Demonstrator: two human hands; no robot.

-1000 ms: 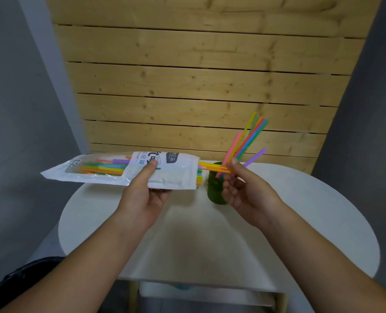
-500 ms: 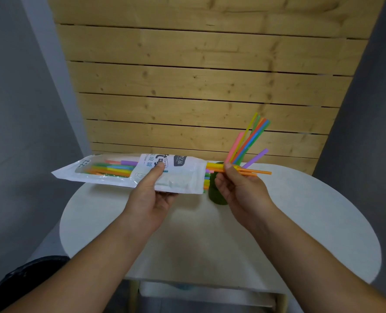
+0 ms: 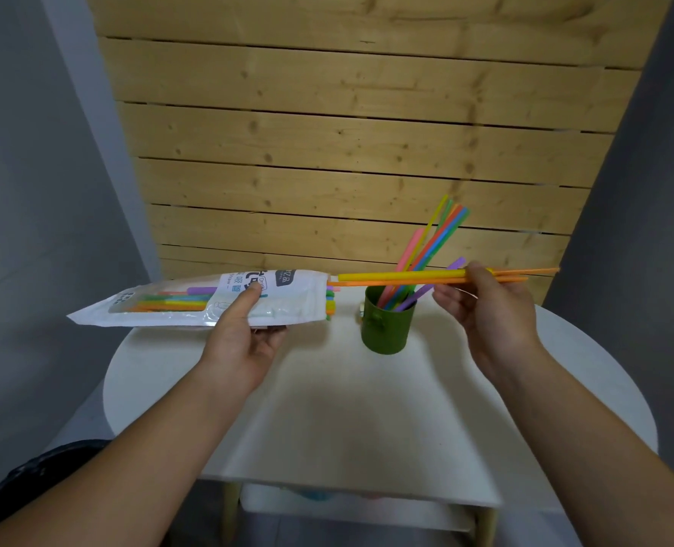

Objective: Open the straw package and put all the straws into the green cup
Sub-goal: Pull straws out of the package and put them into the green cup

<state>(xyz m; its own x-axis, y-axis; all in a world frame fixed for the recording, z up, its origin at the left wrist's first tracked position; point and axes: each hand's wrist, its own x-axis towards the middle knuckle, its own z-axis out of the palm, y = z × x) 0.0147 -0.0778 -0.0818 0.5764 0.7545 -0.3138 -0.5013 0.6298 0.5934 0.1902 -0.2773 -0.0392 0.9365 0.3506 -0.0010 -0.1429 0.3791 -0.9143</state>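
Observation:
My left hand (image 3: 244,333) holds the white straw package (image 3: 177,305) level above the table's left side, open end facing right; several coloured straws remain inside. My right hand (image 3: 489,309) pinches a few yellow and orange straws (image 3: 402,277), held level just above the green cup (image 3: 386,329), their left tips just outside the package mouth. The cup stands at the table's back middle with several coloured straws (image 3: 434,246) leaning right in it.
The round white table (image 3: 327,408) stands against a wooden slat wall (image 3: 347,152). Grey walls flank both sides. A dark object (image 3: 31,467) sits low at the left. A shelf lies under the table's front edge.
My right hand has moved right, drawing the yellow and orange straws out of the package until they hang over the cup. The package has stayed nearly still in my left hand.

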